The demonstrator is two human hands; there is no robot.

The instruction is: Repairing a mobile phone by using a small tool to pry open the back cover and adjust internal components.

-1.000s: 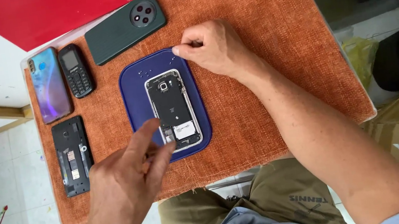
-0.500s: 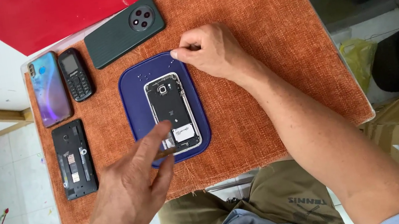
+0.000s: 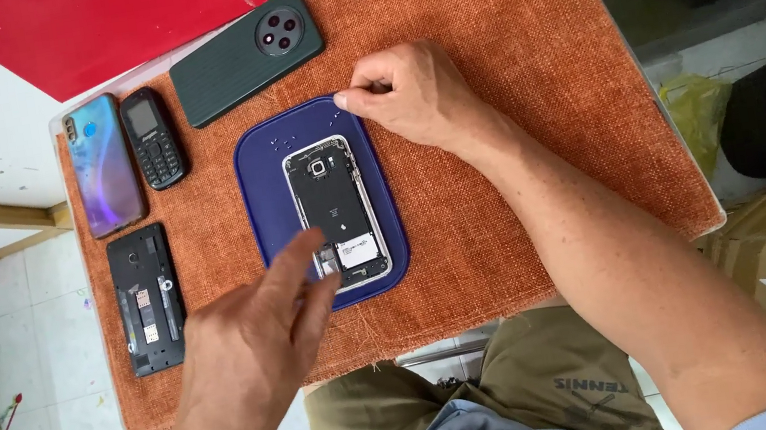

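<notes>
From the head camera, an opened phone (image 3: pixel 336 210) with its back off lies lengthwise on a blue mat (image 3: pixel 263 187) in the middle of the orange-covered table (image 3: pixel 496 26). The left hand (image 3: pixel 247 352) hovers over the phone's lower left corner, fingers spread and holding nothing; they hide that corner. The right hand (image 3: pixel 411 95) rests at the mat's upper right edge, thumb and forefinger pinched together; whether they grip anything is too small to tell. Tiny specks on the mat above the phone cannot be made out.
</notes>
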